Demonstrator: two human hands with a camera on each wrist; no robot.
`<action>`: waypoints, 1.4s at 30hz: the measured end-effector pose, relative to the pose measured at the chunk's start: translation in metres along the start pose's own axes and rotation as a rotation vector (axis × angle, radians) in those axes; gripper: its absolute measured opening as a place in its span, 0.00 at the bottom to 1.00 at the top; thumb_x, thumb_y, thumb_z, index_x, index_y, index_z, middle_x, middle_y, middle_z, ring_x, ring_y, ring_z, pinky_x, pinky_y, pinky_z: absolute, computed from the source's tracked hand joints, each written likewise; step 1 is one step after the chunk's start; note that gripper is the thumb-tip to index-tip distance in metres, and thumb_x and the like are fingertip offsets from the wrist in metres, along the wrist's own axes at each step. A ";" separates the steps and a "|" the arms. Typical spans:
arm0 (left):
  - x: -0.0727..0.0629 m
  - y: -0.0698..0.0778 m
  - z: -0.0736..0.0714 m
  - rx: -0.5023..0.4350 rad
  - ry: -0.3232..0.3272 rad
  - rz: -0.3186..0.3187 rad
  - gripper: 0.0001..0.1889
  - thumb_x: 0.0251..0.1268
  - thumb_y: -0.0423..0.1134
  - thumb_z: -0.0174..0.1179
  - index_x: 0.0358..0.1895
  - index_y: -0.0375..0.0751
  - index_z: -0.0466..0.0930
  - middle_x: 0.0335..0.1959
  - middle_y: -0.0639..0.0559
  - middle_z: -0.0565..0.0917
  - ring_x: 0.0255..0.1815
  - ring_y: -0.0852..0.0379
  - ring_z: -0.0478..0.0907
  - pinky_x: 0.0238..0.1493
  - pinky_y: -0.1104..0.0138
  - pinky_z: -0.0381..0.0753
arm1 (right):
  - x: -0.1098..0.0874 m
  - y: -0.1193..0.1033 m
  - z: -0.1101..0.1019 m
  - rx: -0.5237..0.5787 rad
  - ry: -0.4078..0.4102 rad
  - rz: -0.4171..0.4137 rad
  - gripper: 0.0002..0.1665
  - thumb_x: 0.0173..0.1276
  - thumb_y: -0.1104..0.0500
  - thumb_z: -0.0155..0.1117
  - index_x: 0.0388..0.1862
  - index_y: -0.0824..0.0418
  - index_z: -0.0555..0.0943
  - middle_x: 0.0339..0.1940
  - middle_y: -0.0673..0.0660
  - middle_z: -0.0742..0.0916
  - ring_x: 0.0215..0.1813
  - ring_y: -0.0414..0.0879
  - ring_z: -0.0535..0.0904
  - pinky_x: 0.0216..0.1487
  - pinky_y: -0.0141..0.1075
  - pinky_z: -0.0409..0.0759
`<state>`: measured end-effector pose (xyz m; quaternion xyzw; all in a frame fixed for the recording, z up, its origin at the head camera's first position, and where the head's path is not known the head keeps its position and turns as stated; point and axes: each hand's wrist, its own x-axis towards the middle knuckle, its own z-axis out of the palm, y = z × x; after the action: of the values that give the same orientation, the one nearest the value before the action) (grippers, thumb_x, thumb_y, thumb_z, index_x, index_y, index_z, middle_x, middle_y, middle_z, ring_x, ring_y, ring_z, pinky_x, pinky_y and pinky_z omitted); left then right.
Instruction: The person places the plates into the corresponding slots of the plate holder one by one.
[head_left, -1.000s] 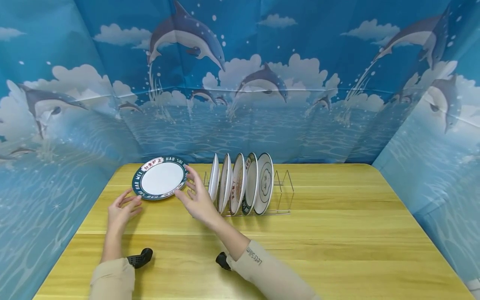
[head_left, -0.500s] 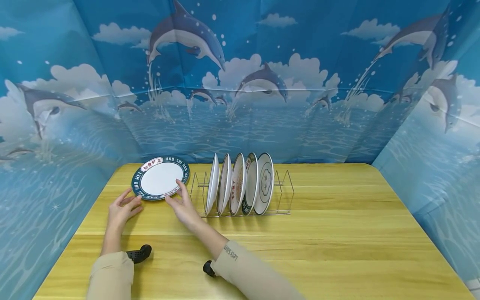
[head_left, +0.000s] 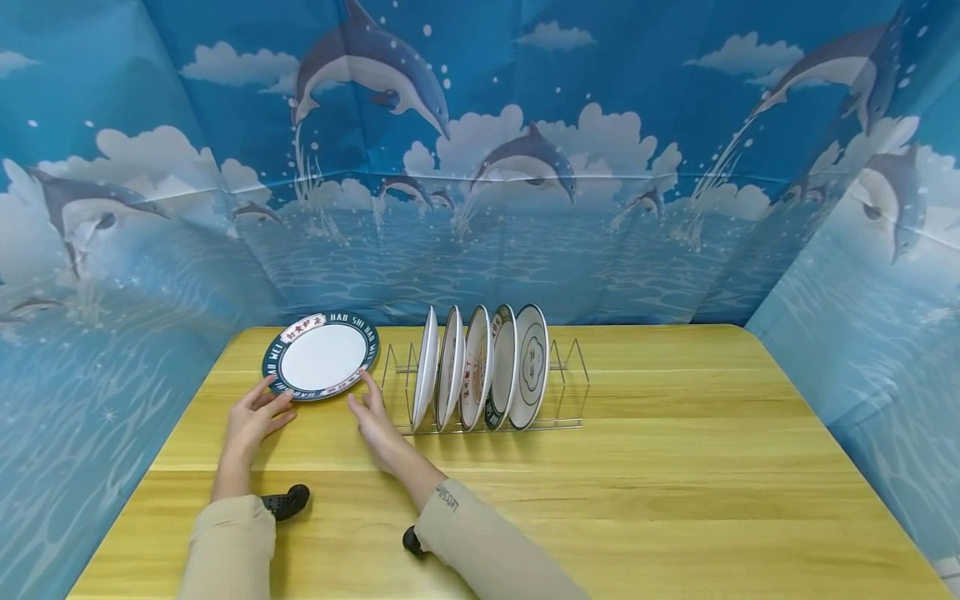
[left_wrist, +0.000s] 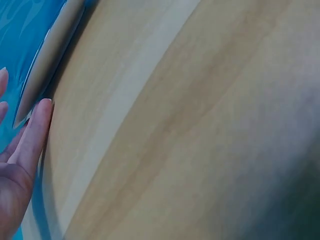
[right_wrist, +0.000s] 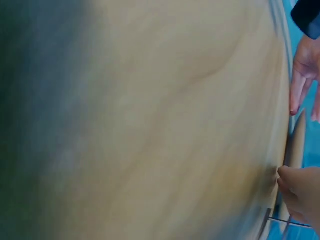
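Observation:
A round plate, white in the middle with a dark green lettered rim, lies face up at the table's back left. My left hand is at its front left rim, fingers loosely spread and fingertips right at the edge. In the left wrist view, the fingers of that hand look fairly straight beside the plate's edge. At the front right rim is my right hand, its index finger at the lettered band and its thumb apart, just in front of the plate. The right wrist view shows the right hand overlapping the plate.
Right of the plate stands a wire rack with several plates upright in a row. The wooden table meets a blue dolphin-print cloth at the back and sides. Black wrist-worn pieces jut from the sleeves.
My right hand has moved from the plate's right side round to its front right rim, its index finger drawing back from the white middle. My left hand has shifted slightly right. The plate stays put.

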<state>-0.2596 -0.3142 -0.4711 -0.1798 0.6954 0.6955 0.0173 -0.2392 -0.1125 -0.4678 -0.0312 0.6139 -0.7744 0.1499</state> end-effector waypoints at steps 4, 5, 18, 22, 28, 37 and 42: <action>0.002 0.000 0.002 0.015 -0.022 -0.030 0.39 0.61 0.38 0.59 0.72 0.47 0.48 0.69 0.38 0.52 0.37 0.69 0.75 0.45 0.69 0.79 | 0.000 0.004 -0.002 0.065 -0.043 0.023 0.32 0.73 0.52 0.43 0.73 0.47 0.48 0.69 0.69 0.54 0.70 0.63 0.49 0.67 0.58 0.49; 0.003 0.000 0.004 0.024 -0.021 -0.032 0.39 0.61 0.39 0.59 0.72 0.47 0.48 0.70 0.38 0.51 0.36 0.69 0.75 0.44 0.70 0.79 | 0.000 0.004 -0.002 0.081 -0.054 0.028 0.32 0.73 0.52 0.42 0.73 0.47 0.47 0.70 0.68 0.54 0.70 0.62 0.49 0.67 0.58 0.48; 0.009 -0.005 0.019 0.100 0.134 0.014 0.34 0.61 0.37 0.58 0.70 0.39 0.55 0.68 0.35 0.57 0.25 0.72 0.75 0.33 0.75 0.81 | 0.002 0.007 -0.004 0.180 -0.087 0.056 0.29 0.75 0.49 0.34 0.73 0.45 0.45 0.72 0.68 0.48 0.71 0.63 0.48 0.69 0.55 0.48; 0.008 -0.004 0.018 0.058 0.114 -0.007 0.35 0.60 0.33 0.58 0.70 0.40 0.53 0.69 0.36 0.53 0.26 0.72 0.76 0.36 0.74 0.81 | 0.002 0.006 -0.004 0.173 -0.094 0.058 0.30 0.75 0.48 0.34 0.74 0.46 0.45 0.72 0.67 0.48 0.71 0.63 0.47 0.69 0.54 0.48; 0.004 -0.004 0.008 0.028 -0.008 -0.013 0.38 0.61 0.29 0.56 0.72 0.43 0.48 0.71 0.36 0.43 0.29 0.71 0.76 0.43 0.73 0.79 | 0.004 0.007 -0.007 0.150 -0.125 0.061 0.31 0.75 0.50 0.35 0.74 0.49 0.44 0.73 0.64 0.49 0.71 0.61 0.48 0.69 0.52 0.49; 0.002 -0.006 0.001 0.010 -0.122 -0.035 0.40 0.62 0.26 0.53 0.73 0.45 0.40 0.71 0.39 0.29 0.31 0.69 0.77 0.47 0.71 0.78 | 0.005 0.009 -0.008 0.124 -0.125 0.102 0.32 0.74 0.54 0.41 0.74 0.54 0.48 0.72 0.63 0.53 0.70 0.60 0.53 0.69 0.49 0.53; -0.002 -0.007 0.002 0.006 -0.124 -0.036 0.39 0.64 0.26 0.51 0.73 0.44 0.39 0.71 0.39 0.28 0.32 0.71 0.77 0.48 0.72 0.77 | 0.006 0.011 -0.008 0.118 -0.108 0.124 0.33 0.72 0.57 0.46 0.73 0.57 0.50 0.73 0.63 0.53 0.70 0.58 0.55 0.68 0.48 0.56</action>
<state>-0.2568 -0.3115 -0.4776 -0.1489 0.6918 0.7027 0.0734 -0.2445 -0.1087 -0.4812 -0.0260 0.5590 -0.7957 0.2318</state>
